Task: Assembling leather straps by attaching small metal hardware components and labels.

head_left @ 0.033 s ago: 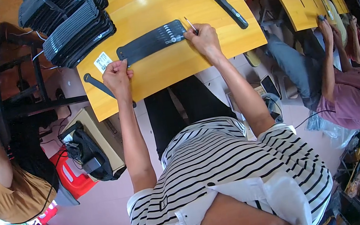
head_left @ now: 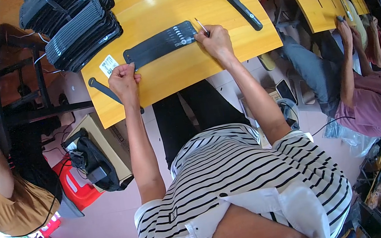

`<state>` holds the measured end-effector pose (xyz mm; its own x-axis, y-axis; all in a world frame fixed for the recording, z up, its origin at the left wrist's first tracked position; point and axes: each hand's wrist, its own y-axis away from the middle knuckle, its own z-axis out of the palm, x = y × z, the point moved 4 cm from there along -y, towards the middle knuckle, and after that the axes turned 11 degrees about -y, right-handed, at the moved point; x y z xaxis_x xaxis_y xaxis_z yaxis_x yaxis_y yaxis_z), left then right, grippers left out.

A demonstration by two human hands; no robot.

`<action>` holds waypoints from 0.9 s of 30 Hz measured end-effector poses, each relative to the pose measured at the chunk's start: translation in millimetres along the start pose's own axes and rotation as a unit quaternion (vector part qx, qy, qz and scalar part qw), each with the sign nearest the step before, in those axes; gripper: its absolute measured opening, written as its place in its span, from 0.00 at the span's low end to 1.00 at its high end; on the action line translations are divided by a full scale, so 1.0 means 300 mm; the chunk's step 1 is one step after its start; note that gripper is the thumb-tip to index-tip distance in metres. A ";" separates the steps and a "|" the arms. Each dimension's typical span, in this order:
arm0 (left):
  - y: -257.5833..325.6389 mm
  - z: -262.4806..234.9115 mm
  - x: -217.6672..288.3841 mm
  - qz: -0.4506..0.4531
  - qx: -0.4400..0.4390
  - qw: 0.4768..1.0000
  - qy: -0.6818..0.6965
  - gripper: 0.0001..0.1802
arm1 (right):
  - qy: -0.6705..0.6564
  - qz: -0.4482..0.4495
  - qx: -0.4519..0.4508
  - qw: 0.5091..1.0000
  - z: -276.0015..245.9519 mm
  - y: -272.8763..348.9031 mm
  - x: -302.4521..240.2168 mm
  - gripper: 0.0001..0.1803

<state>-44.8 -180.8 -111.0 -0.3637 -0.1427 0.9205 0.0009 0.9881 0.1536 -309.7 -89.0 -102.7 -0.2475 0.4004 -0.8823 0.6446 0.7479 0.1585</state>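
A long flat black panel (head_left: pixel 161 44) lies across the yellow wooden table (head_left: pixel 182 0). My left hand (head_left: pixel 123 77) is closed at the panel's left end, pinching its edge. My right hand (head_left: pixel 213 39) rests at the panel's right end and grips a thin metal-tipped tool (head_left: pixel 201 26) that points up and away from me. A small white label card (head_left: pixel 108 65) lies just left of the panel, above my left hand.
Stacks of black panels (head_left: pixel 73 25) sit at the table's far left. Black strips lie at the right (head_left: pixel 235 3) and the left edge (head_left: pixel 102 88). People sit on the left (head_left: pixel 1 199) and right (head_left: pixel 371 95). A box with a black bag (head_left: pixel 94 159) stands below.
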 end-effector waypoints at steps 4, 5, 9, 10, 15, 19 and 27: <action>0.005 -0.004 0.010 -0.001 0.007 1.000 -0.010 0.06 | 0.026 -0.015 0.006 1.000 -0.001 0.006 -0.015 0.12; 0.007 -0.005 0.014 -0.001 0.008 1.000 -0.010 0.06 | 0.031 -0.015 0.009 0.999 -0.001 0.008 -0.018 0.12; 0.014 -0.004 0.024 -0.012 0.015 0.999 -0.036 0.06 | 0.052 -0.015 0.024 0.998 -0.003 0.019 -0.032 0.12; 0.014 -0.003 0.024 -0.015 0.013 0.999 -0.038 0.06 | 0.057 -0.023 0.032 0.998 -0.003 0.020 -0.028 0.12; 0.016 -0.006 0.024 -0.004 0.019 0.999 -0.042 0.06 | 0.054 -0.013 0.022 0.998 -0.001 0.025 -0.038 0.11; 0.010 -0.006 0.020 -0.004 0.021 0.999 -0.039 0.06 | 0.080 -0.029 0.037 0.996 0.002 0.027 -0.046 0.11; 0.019 0.002 0.037 -0.001 0.031 0.996 -0.082 0.07 | 0.114 -0.064 0.048 0.990 0.010 0.035 -0.061 0.11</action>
<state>-49.3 -176.7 -100.2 -0.5117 -0.1394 0.8478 -0.0561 0.9901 0.1289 -296.4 -90.1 -86.1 -0.4817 0.4231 -0.7675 0.6608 0.7505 -0.0010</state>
